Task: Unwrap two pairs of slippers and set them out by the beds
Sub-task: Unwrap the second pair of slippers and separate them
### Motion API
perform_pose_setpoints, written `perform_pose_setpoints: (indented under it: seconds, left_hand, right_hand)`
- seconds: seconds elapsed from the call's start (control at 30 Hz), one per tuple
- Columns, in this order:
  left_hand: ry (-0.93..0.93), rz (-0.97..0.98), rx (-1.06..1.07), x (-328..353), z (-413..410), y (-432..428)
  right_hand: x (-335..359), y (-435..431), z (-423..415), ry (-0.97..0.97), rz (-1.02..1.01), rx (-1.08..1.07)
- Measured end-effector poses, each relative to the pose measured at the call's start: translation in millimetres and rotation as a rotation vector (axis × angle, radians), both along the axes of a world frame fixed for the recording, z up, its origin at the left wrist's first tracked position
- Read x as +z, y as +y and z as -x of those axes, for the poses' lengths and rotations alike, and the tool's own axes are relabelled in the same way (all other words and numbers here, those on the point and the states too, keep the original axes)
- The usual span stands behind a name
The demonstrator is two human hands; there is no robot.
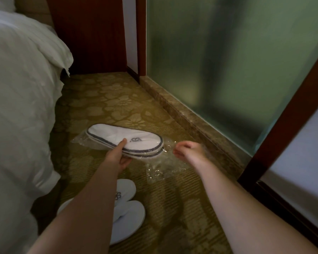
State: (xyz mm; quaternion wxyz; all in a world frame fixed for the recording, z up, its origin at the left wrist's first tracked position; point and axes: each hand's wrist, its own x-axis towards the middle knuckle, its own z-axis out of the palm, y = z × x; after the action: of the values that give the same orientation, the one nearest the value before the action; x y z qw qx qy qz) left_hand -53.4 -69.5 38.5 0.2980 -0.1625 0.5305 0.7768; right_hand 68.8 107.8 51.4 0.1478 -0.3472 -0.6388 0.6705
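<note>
Left hand (120, 154) clamped on the wrapped slipper pair (125, 141): thumb on top beside the dark logo, fingers underneath and mostly hidden by the sole. Pair stacked flat, white with dark piping, held above the patterned carpet (103, 99), toe end pointing right. Clear plastic wrap (164, 166) hard to read: glare along the edges only, trailing off the toe end and hanging down toward the carpet; cannot tell whether torn or just slid partway off. Right hand (186, 150) just beside the toe end, fingers curled, blurred by motion; appears pinched on the loose film, but actual contact not resolvable, so grip state unclear. Second, unwrapped slipper pair (128, 208) flat on the carpet near the bottom of view, side by side, largely covered by the left forearm; only one logo partly visible. White bed duvet (20, 92) fills the left side, cut off by the frame. Frosted glass panel (228, 61) on the right, nothing legible behind it. Dark wood frame (290, 110) crossing the right edge, partly cropped.
</note>
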Motion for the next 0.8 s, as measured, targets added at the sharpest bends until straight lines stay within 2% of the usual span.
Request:
perform_pose_setpoints:
  seconds: [0.13, 0.27, 0.37, 0.57, 0.8]
  left_hand:
    - [0.023, 0.016, -0.078, 3.8, -4.3, 4.5]
    - [0.039, -0.024, -0.137, 1.4, -2.8, 3.8]
    - [0.052, -0.04, -0.166, 1.6, -3.0, 3.4]
    - [0.059, -0.058, -0.175, 3.6, -4.2, 1.4]
    - [0.052, -0.11, 0.069, 2.5, 4.7, -5.1]
  right_hand:
    - [-1.8, -8.9, 0.0, -0.065, 0.128, 0.139]
    - [4.5, -11.5, -1.8, 0.019, 0.29, 0.176]
    - [9.0, -10.7, -2.4, 0.042, 0.338, 0.173]
    - [6.8, -11.3, 0.0, -0.012, 0.268, 0.194]
    - [7.8, -15.0, 8.5, -0.007, 0.173, 0.174]
